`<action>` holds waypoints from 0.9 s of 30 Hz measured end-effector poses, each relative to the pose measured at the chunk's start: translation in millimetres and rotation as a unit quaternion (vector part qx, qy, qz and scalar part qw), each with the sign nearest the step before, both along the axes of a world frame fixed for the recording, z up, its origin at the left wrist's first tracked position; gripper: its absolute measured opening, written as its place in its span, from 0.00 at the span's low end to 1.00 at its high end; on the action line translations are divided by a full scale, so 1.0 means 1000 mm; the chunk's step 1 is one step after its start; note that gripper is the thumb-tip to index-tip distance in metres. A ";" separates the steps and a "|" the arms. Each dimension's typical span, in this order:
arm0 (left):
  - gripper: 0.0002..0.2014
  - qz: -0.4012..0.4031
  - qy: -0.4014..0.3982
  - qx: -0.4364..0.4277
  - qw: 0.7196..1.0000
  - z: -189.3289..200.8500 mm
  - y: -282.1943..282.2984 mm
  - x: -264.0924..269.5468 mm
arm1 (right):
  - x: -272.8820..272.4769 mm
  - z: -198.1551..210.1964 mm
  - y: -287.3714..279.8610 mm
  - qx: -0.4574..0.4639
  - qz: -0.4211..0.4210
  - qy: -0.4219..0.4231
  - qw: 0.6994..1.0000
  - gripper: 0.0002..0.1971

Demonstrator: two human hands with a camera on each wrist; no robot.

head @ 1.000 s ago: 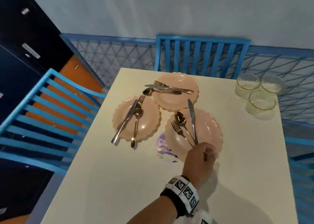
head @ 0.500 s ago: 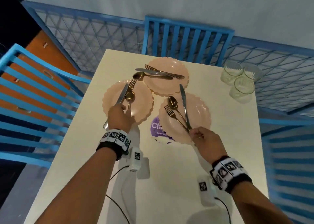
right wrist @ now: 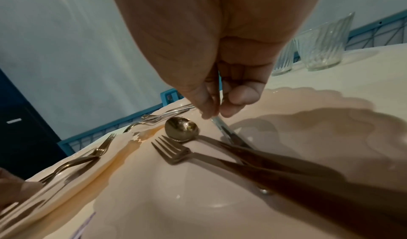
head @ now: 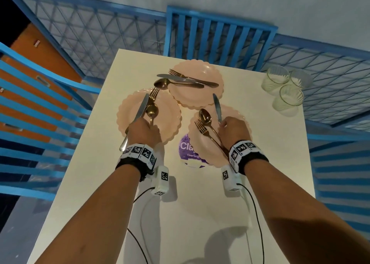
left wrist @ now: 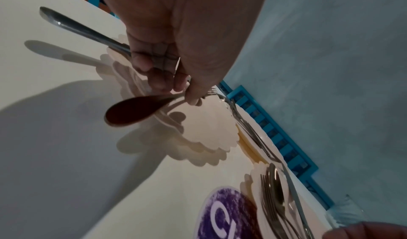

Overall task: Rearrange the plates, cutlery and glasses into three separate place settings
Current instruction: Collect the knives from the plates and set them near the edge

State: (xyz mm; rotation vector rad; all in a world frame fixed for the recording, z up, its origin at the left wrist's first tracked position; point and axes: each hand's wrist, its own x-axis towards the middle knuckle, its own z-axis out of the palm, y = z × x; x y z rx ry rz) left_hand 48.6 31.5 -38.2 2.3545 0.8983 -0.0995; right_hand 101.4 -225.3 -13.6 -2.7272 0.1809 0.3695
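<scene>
From the head camera, the left hand (head: pixel 142 131) covers cutlery handles on the left plate (head: pixel 170 121) and the right hand (head: pixel 233 130) holds a knife (head: pixel 217 108); three glasses (head: pixel 286 91) stand well beyond. The left wrist view alone shows fingers (left wrist: pixel 154 68) curled round a silver knife (left wrist: pixel 83 32) and spoon (left wrist: pixel 134 111). The right wrist view shows fingertips (right wrist: pixel 209 101) pinching the knife's blade, with a gold spoon (right wrist: pixel 181 129) and fork (right wrist: pixel 171 149) just below.

Purple sticker (head: pixel 187 149) — half under plate (head: pixel 236 113)
</scene>
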 end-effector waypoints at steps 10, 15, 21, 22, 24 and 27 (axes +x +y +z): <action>0.08 0.028 -0.007 0.088 0.996 -0.004 0.028 -0.010 | 0.004 -0.018 -0.003 -0.012 -0.044 0.050 0.998 0.10; 0.13 0.030 0.014 0.100 0.994 -0.003 0.032 -0.014 | 0.010 -0.023 -0.005 -0.012 -0.054 0.054 0.997 0.10; 0.04 -0.049 0.017 0.156 0.986 -0.006 0.038 -0.016 | 0.015 -0.021 -0.010 -0.012 -0.026 0.053 0.998 0.10; 0.04 -0.061 0.019 0.161 0.985 -0.005 0.038 -0.016 | 0.016 -0.020 -0.011 -0.012 -0.020 0.043 0.999 0.11; 0.04 -0.072 0.021 0.164 0.984 -0.002 0.039 -0.017 | 0.018 -0.016 -0.014 -0.002 -0.018 0.017 1.000 0.10; 0.06 -0.068 -0.006 0.158 0.985 0.006 0.045 -0.019 | 0.023 -0.002 -0.018 0.039 -0.021 -0.013 0.999 0.09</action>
